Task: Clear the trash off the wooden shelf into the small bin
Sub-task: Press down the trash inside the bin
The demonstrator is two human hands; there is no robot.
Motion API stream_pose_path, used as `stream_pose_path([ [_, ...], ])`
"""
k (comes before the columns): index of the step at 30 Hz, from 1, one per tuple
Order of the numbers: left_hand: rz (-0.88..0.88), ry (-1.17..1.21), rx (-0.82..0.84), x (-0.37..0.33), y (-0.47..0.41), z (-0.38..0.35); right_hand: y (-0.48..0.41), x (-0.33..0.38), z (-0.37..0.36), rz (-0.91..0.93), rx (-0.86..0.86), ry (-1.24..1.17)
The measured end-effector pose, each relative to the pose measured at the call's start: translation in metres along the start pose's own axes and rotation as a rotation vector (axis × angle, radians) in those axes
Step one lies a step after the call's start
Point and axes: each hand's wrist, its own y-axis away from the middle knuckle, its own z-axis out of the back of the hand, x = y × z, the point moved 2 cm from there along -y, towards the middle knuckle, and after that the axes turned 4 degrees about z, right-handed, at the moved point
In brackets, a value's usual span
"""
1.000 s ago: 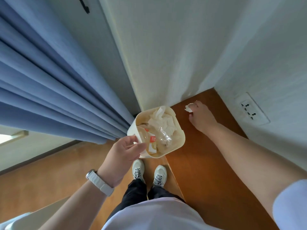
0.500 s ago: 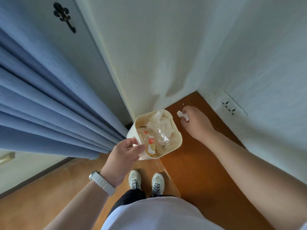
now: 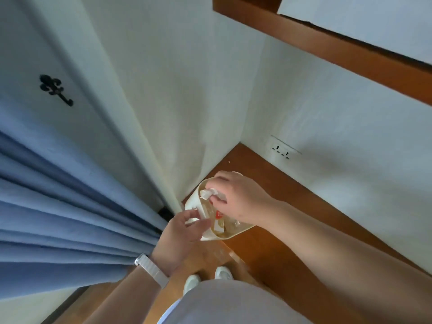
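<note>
In the lower middle of the frame the right hand point(image 3: 238, 199) hangs over the mouth of the small bin point(image 3: 192, 204) and pinches a crumpled white paper point(image 3: 207, 193) between thumb and fingertips; the paper is not yet released. The left hand point(image 3: 181, 232) grips the near wall of the bin, with the thumb over the rim, and holds it tilted at the edge of the wooden shelf point(image 3: 292, 230), next to the blue curtain point(image 3: 58, 218).

The bin looks already rather full of plastic wrap and a red-labelled packet point(image 3: 218, 215). So the paper, being light, may land on top of the heap and roll out over the tilted rim to the floor. The paper is also near the upper left rim, so a release there may drop it outside, toward the curtain. A better release is probably closer to the middle of the opening. One tiny white speck point(image 3: 229, 161) lies on the shelf near the corner and could be forgotten.

Half a second earlier the right hand was on the shelf to the right of the bin, with the paper at its fingertips. Now it is above the bin. The left hand keeps the same grip.
</note>
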Motion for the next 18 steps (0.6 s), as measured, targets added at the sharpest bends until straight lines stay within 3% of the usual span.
stream_pose_path([
  [13,0.088,-0.071,0.073,0.004,-0.013,0.017,0.028,0.010,0.014,-0.231,-0.090,0.054],
  [18,0.033,-0.121,0.065,0.005,-0.024,0.017,0.058,0.010,0.018,-0.465,-0.228,0.022],
])
